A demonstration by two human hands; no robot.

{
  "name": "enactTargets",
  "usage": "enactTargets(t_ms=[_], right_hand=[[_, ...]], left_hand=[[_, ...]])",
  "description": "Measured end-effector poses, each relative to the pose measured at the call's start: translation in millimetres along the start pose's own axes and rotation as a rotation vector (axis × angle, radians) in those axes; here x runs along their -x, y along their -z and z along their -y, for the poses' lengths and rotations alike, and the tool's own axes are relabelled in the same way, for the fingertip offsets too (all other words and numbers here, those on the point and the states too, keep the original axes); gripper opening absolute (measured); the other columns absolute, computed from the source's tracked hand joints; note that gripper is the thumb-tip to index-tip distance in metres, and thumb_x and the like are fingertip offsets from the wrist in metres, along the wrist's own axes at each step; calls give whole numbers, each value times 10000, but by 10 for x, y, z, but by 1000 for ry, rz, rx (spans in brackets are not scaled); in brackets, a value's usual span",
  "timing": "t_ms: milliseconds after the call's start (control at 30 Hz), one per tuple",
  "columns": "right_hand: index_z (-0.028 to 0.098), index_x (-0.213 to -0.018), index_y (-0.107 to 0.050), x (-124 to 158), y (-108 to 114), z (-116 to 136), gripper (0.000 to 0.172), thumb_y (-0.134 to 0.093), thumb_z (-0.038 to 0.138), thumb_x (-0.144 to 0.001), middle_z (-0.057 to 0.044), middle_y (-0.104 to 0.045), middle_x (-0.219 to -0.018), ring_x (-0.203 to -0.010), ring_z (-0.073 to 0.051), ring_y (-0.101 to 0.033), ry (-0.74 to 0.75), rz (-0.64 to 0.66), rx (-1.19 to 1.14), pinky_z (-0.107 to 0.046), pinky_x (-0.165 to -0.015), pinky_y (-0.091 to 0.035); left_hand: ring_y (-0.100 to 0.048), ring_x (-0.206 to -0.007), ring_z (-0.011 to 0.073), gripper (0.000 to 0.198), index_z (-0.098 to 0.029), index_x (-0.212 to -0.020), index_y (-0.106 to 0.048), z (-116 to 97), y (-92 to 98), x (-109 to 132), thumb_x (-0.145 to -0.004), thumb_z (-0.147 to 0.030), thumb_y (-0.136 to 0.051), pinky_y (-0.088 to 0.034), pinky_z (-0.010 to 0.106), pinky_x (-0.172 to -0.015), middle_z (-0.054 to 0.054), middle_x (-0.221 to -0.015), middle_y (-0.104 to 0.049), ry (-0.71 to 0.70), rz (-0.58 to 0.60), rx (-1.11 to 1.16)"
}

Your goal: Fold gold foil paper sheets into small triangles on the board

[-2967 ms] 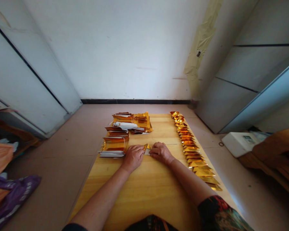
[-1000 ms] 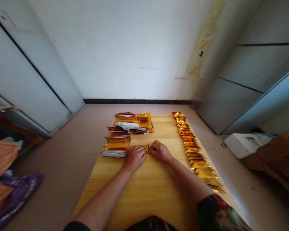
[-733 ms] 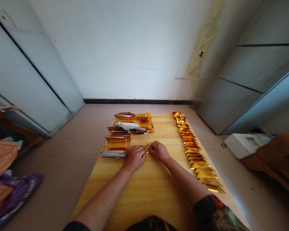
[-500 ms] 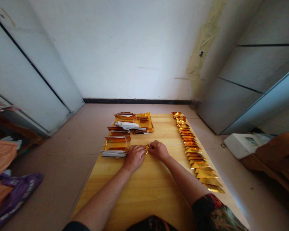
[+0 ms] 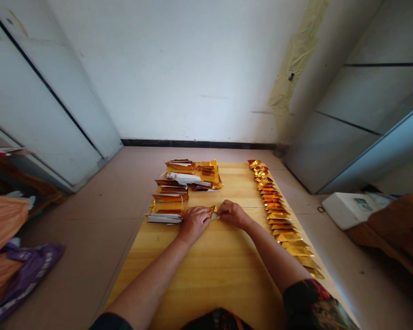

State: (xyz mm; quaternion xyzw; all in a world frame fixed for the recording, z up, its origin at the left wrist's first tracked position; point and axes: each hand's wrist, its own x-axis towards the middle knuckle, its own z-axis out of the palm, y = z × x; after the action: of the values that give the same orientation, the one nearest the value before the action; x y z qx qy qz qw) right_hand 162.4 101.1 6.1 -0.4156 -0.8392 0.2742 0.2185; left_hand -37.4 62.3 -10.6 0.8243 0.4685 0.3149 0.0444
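A small piece of gold foil paper (image 5: 214, 211), partly folded with a pale underside showing, lies on the wooden table between my hands. My left hand (image 5: 195, 223) presses it down from the left, fingers together and covering part of it. At its right edge my right hand (image 5: 232, 213) pinches the paper between thumb and curled fingers. Beside my left hand stand stacks of gold paper sheets (image 5: 168, 204) with white edges. Down the table's right side runs a row of folded gold paper pieces (image 5: 278, 214), overlapping one another.
The wooden table (image 5: 199, 284) reaches toward a white wall. More gold paper bundles (image 5: 206, 172) and a white paper roll (image 5: 184, 178) lie at its far left. A white box (image 5: 344, 208) is off to the right; orange and purple bags (image 5: 30, 270) are at left.
My right hand has shifted slightly right, away from my left hand. More of the gold paper and its pale underside now shows between them. The whole view has moved a little.
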Motion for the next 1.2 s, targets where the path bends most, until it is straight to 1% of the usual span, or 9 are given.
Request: enactTargets(t_ms=[133,233,400,467,567,667,767,900,1200], right_hand=[[199,-803,-716,-5,4,-60,153,-656,85,-721,-14,-605,-846,-757,-108,-593,48,-12,-2,-194,-690,-449],[212,-805,-712,-46,-5,-25,114,-648,131,-756,-6,-602,-845,-764,-102,-589,34,-6,40,-190,-699,-442],[237,-853,-715,-89,5,181,125,-606,203,-803,-5,-618,-867,-769,-102,-589,-111,60,181,-172,-676,-416],[242,-857,-717,-87,19,268,140,-586,218,-813,-8,-624,-868,-766,-106,-590,-184,64,226,-172,-662,-406],[250,-854,-716,-78,27,350,160,-564,223,-815,-8,-630,-878,-767,-112,-590,-237,62,254,-176,-650,-393],[243,-843,-708,-66,-7,371,162,-554,213,-803,-9,-640,-887,-782,-118,-590,-272,21,250,-180,-654,-385],[224,-812,-693,-51,-92,355,160,-535,200,-799,-14,-644,-866,-767,-120,-584,-312,-66,263,-185,-654,-376],[206,-761,-666,-37,-216,312,138,-531,184,-778,-16,-631,-820,-717,-116,-562,-309,-157,292,-193,-630,-354],[190,-701,-624,-37,-295,300,118,-530,145,-756,-18,-606,-752,-669,-115,-536,-295,-227,334,-202,-614,-330]], left_hand=[[-630,-908,188,102,-236,-774,-682,-2,7,0,-791,-179,-599,-476,356,-793,21,-966,-710,3,-7,7],[-628,-912,192,97,-227,-773,-680,3,6,2,-780,-166,-605,-472,360,-791,24,-962,-709,-1,-2,9],[-620,-928,193,97,-225,-796,-681,27,-16,12,-770,-158,-616,-465,358,-803,30,-974,-705,-11,3,12],[-616,-936,192,97,-226,-808,-682,29,-20,16,-773,-164,-615,-463,358,-806,32,-979,-703,-7,6,17],[-612,-945,195,93,-227,-818,-682,20,-12,16,-775,-173,-618,-458,364,-809,31,-982,-702,1,16,10],[-614,-942,197,82,-220,-801,-681,7,1,9,-775,-173,-619,-455,363,-805,29,-978,-704,9,24,2],[-615,-940,197,82,-215,-782,-678,3,8,4,-780,-168,-611,-452,363,-808,25,-977,-705,17,32,1],[-610,-955,195,94,-217,-797,-680,7,3,7,-791,-176,-596,-449,366,-823,24,-989,-702,24,48,-4],[-606,-960,193,116,-215,-804,-675,1,-12,15,-792,-160,-573,-447,365,-837,26,-997,-699,32,38,-9]])
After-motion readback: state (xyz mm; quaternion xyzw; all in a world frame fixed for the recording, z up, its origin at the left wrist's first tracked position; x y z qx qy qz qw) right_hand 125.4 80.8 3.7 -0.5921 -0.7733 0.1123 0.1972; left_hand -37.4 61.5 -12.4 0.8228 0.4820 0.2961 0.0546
